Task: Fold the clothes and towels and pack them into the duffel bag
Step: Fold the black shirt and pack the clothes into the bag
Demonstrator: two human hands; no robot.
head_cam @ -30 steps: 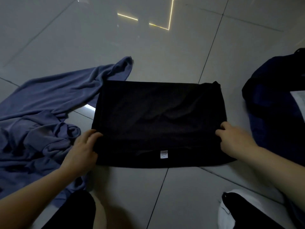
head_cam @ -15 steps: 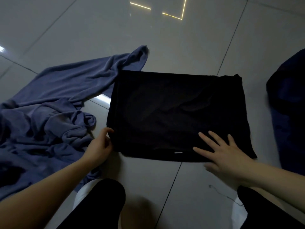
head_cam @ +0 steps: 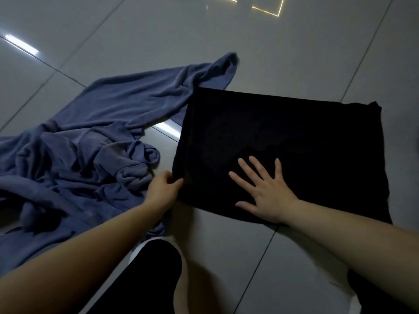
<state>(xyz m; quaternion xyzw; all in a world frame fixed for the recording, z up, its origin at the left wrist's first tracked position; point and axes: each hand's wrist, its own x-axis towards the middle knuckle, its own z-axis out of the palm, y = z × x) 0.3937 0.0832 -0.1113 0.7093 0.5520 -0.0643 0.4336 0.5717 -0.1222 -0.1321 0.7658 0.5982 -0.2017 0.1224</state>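
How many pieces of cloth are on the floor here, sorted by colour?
Black: 1, the folded black garment, with both hands on it.
Blue-grey: 1, the crumpled blue garment to its left.
Total: 2

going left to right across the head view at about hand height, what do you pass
blue garment → left hand, pinching the near-left edge of the black folded garment → right hand, lying flat with fingers spread on that black garment → bare floor tile
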